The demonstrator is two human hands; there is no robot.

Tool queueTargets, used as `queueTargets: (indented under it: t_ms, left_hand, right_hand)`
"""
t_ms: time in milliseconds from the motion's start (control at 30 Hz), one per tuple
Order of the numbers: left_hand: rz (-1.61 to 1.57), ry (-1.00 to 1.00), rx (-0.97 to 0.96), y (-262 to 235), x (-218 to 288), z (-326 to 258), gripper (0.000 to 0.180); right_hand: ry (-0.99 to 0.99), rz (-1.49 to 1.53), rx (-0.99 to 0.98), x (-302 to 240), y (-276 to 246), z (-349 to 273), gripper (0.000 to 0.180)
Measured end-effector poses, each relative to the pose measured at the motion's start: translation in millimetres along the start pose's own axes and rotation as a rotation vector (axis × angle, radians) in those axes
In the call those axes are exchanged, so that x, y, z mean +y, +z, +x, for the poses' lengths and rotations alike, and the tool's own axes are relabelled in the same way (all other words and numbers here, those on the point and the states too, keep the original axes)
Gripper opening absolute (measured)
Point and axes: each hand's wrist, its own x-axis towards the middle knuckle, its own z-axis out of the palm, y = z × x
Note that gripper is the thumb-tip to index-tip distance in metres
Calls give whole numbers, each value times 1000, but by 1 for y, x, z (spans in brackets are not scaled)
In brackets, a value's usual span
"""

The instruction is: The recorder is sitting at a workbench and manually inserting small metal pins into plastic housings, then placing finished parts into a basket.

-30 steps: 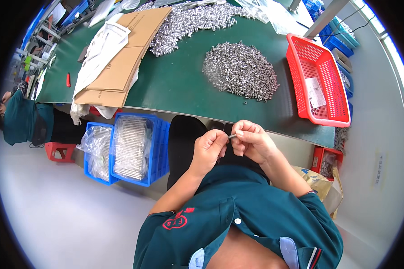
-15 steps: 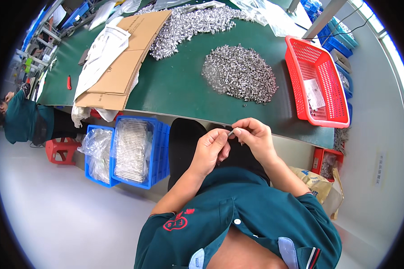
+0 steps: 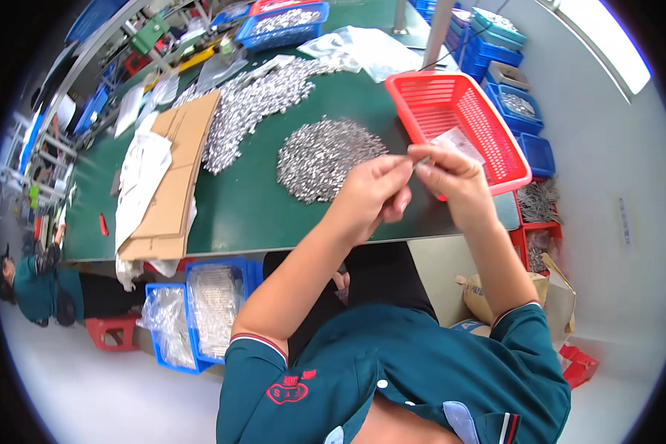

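So everything's carried by a green-topped workbench (image 3: 248,218). Just left of the grip of the left hand (image 3: 377,189) and right hand (image 3: 455,174), a round pile of small metal fittings (image 3: 322,159) is heaped right on the green. A bigger spread of silver metal pieces (image 3: 255,107) is scattered farther left and beyond. Flattened cardboard (image 3: 192,159) is laid well left of the grip, a slim red object (image 3: 103,224) even farther left. A red perforated basket (image 3: 514,182) is parked just behind the grip and to its right. Clear plastic bags (image 3: 362,52) are dumped past it, and a blue bin (image 3: 281,41) is set near the far end.

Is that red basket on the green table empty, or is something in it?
Not empty: a white sheet-like item lies inside the red basket, partly behind the right hand. Anything beneath is hidden.
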Motion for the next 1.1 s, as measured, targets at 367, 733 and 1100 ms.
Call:
queueTargets:
  t_ms: [367, 733, 1100]
  left_hand:
    - [-196, -118, -240, 24, -8, 119, 16]
    - [-74, -173, -194, 20, -22, 148, 16]
    - [-273, -322, -235, 23, -29, 162, 16]
  right_hand:
    - [-254, -311, 322, -21, -84, 21, 8]
    - [-252, -474, 274, 4, -108, 37, 12]
    - [-405, -591, 298, 11, -113, 44, 11]
